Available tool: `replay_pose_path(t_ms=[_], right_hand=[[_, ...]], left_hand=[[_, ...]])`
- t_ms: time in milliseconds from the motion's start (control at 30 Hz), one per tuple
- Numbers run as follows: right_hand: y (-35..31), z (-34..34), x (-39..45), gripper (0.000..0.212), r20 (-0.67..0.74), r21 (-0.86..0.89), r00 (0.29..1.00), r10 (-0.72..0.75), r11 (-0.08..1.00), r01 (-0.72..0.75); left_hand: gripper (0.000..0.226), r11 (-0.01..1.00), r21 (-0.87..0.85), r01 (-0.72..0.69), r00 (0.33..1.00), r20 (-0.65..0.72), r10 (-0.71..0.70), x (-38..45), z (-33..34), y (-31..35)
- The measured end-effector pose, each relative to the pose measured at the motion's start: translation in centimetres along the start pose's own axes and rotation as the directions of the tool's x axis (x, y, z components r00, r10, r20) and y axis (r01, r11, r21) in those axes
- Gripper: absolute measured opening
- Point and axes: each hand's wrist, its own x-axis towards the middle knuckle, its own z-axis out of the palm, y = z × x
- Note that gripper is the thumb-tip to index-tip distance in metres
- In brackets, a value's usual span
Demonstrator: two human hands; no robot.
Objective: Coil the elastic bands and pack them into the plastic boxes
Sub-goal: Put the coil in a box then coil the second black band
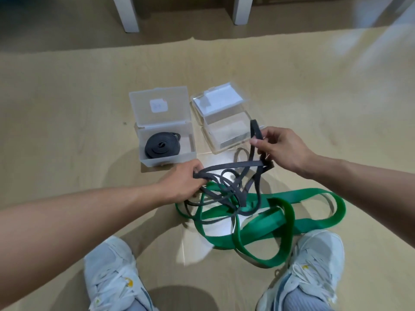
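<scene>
A loose grey elastic band (233, 189) hangs tangled between my hands over a wide green band (265, 223) that lies in loops on the floor. My left hand (184, 182) grips several grey strands at the left. My right hand (280, 149) pinches a raised loop of the same grey band. Behind them stand two open plastic boxes. The frosted left box (166, 158) holds a coiled grey band (162, 145). The clear right box (226, 129) holds no band that I can see.
My two white sneakers (114, 274) (307, 270) sit at the bottom, the green band touching the right one. Two white furniture legs (126, 13) stand at the back. The floor is light wood.
</scene>
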Motion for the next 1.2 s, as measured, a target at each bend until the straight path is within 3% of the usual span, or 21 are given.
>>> replay_pose_path(t_ms=[100,267,333,400,467,533,567,667,733,800,900,1000,1100,1200], right_hand=[[1.5,-1.4,0.8,0.022,-0.211,-0.074,0.977,0.014,0.997,-0.03],[4.0,-4.4,2.2,0.031,-0.414,-0.088,0.901,0.129,0.98,-0.181],[4.9,-5.2,2.7,0.051,-0.418,-0.157,0.864,0.282,0.914,-0.375],[4.8,-4.6,2.7,0.067,-0.39,-0.397,0.851,0.353,0.769,-0.5],[3.8,-2.9,2.2,0.067,-0.295,-0.54,0.932,0.208,0.769,-0.343],[2.2,-0.6,0.9,0.079,-0.049,-0.53,0.998,0.049,0.845,-0.068],[1.2,0.8,0.0,0.085,0.085,-0.502,0.996,-0.003,0.863,0.046],[-0.4,4.6,-1.4,0.093,0.419,-0.488,0.907,-0.036,0.834,0.258],[-0.5,5.7,-1.7,0.085,0.543,-0.463,0.839,0.04,0.848,0.259],[-0.2,5.7,-1.7,0.066,0.594,-0.451,0.799,0.098,0.863,0.229],[0.3,4.6,-1.4,0.046,0.598,-0.434,0.792,0.124,0.881,0.189],[0.2,2.6,-0.7,0.037,0.618,-0.366,0.773,0.141,0.922,0.124],[-0.3,0.6,0.7,0.043,0.64,-0.336,0.759,0.116,0.931,0.141],[0.1,-1.1,1.7,0.062,0.586,-0.393,0.803,0.11,0.905,0.163]], left_hand=[[0.03,0.997,0.028,0.068,0.997,-0.042,-0.067,-0.2,-0.2,-0.2],[0.016,0.966,-0.214,0.142,0.99,0.051,-0.134,-0.1,-0.9,-0.3],[0.017,0.969,-0.198,0.147,0.989,0.035,-0.143,0.0,-0.8,-0.5],[0.017,0.971,-0.195,0.141,0.99,0.011,-0.142,-0.1,-0.6,-0.4],[0.018,0.966,-0.228,0.123,0.992,0.018,-0.122,0.0,-0.6,-0.1],[0.021,0.95,-0.296,0.096,0.995,0.067,-0.079,-0.2,-0.8,0.7],[0.023,0.94,-0.331,0.083,0.994,0.096,-0.054,-0.3,-0.9,1.2],[0.023,0.926,-0.378,0.027,0.994,0.105,0.013,-0.6,-1.2,2.6],[0.023,0.938,-0.346,-0.019,0.997,0.059,0.042,-0.7,-1.4,3.1],[0.025,0.959,-0.274,-0.076,0.997,-0.008,0.077,-0.9,-1.5,3.1],[0.026,0.92,-0.37,-0.127,0.985,-0.155,0.074,-1.2,-1.7,3.1],[0.027,0.91,-0.334,-0.247,0.928,-0.351,0.123,-1.2,-2.4,4.4],[0.023,0.868,-0.358,-0.345,0.863,-0.484,0.144,-0.8,-3.5,5.8],[0.017,0.895,-0.249,-0.371,0.749,-0.649,0.129,0.4,-5.2,6.0]])
